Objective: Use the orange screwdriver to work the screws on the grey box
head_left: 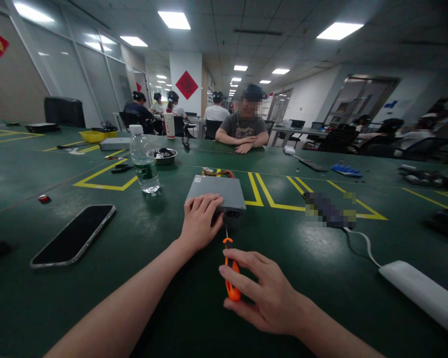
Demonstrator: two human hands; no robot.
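A grey metal computer power supply (pixel 215 191) lies on the green table, with a bundle of coloured cables (pixel 219 173) at its far side. My left hand (pixel 201 221) grips its near left part, fingers over the top and thumb against the front face. In my right hand (pixel 259 283) is an orange-handled screwdriver (pixel 231 281), held between thumb and fingers. Its thin shaft points away from me, and the tip meets the front face near the socket. Whether the tip sits in a screw is too small to tell.
Left of the power supply stands a water bottle (pixel 145 164), with a metal bowl (pixel 164 156) behind it. A phone (pixel 74 235) lies nearer on the left. On the right are a white power strip (pixel 421 293) and a dark, blurred-out object (pixel 328 209). A person (pixel 242 122) sits opposite.
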